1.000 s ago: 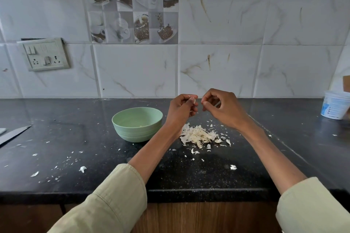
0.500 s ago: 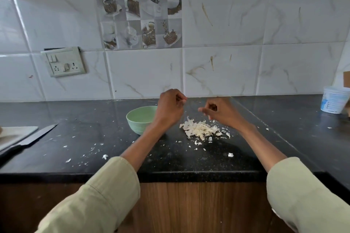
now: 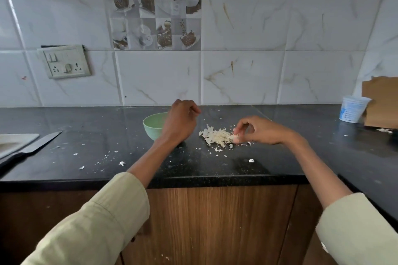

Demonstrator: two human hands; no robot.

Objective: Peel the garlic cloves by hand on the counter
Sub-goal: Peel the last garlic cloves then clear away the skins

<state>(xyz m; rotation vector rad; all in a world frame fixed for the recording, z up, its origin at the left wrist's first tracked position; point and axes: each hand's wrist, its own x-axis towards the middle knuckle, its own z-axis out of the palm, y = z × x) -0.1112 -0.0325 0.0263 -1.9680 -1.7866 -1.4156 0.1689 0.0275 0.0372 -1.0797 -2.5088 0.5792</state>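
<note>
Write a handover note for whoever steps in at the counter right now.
Left hand: raised beside the bowl, fingers curled; what it holds, if anything, is hidden.
Right hand: fingers pinch a small pale piece, clove or skin I cannot tell, at the right edge of the peel pile.
Counter: pile mid-counter, loose flakes scattered around; knife far left.
Done: the pile of skins shows much peeling done.
Left: bowl contents are hidden, and no unpeeled cloves are visible; check both before going on.

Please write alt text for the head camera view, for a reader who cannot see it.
A person's right hand pinches a garlic piece at a pile of peels on a black counter. The left hand hovers curled beside a green bowl.
</note>
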